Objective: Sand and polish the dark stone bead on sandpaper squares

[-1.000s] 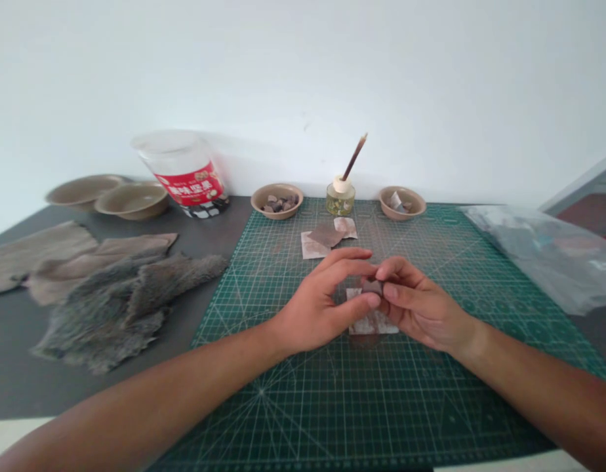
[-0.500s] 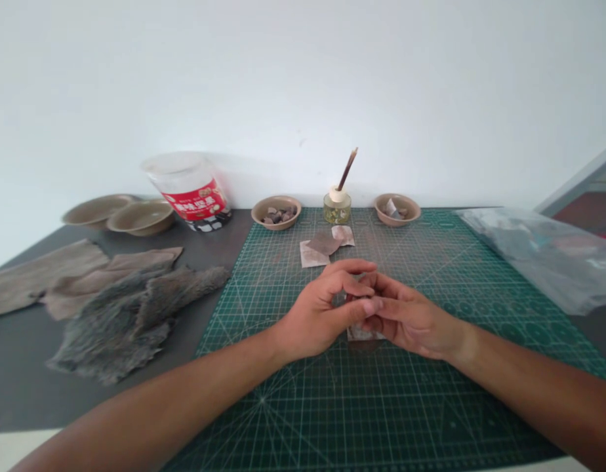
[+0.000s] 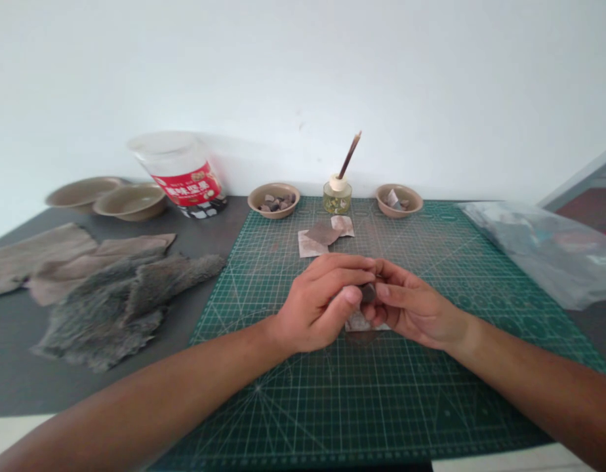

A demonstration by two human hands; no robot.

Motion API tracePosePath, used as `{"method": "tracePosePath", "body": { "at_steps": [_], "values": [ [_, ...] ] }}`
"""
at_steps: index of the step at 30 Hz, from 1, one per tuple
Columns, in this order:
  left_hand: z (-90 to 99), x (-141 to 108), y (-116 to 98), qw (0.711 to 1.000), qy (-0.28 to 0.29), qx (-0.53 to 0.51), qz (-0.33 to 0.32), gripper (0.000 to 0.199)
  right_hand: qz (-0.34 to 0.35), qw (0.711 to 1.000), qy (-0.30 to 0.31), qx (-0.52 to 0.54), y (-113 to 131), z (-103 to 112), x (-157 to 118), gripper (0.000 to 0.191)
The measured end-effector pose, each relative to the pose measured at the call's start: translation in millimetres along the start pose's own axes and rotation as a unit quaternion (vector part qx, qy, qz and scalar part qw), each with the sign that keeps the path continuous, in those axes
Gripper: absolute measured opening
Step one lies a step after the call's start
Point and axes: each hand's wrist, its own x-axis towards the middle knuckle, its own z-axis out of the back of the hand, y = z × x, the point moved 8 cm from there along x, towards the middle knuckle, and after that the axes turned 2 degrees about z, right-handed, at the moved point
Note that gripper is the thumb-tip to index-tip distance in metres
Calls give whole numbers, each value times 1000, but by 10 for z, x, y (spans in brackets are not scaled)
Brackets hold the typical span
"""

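White Chinese characters run across the red label [image 3: 191, 187] of a clear tub [image 3: 175, 169] left of the green cutting mat [image 3: 307, 406], near its far-left corner. The last three read 味坚果; the first is too blurred to be certain. Smaller lettering above them, and fine marks on the cutting mat itself, are illegible.
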Motion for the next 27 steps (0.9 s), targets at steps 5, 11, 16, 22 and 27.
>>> {"method": "tracePosePath", "body": {
  "at_steps": [5,11,16,22,27],
  "values": [
    [-34,8,-4,1000,18,11,2,33,19,999,-34,9,46,33,-1,26],
    [-42,12,0,1000,14,8,2,21,-9,1000,-1,2,-30,-3,-5,18],
    [-40,4,45,1000,2,10,26,9,-23,1000,4,8,-52,5,-2,15],
    [-31,15,83,997,-16,35,66,13,-43,999,3,3,-78,-13,12,18],
    [-29,16,96,996,-12,71,59,14,-46,999,1,13,-77,-11,28,18]
  ]
}}
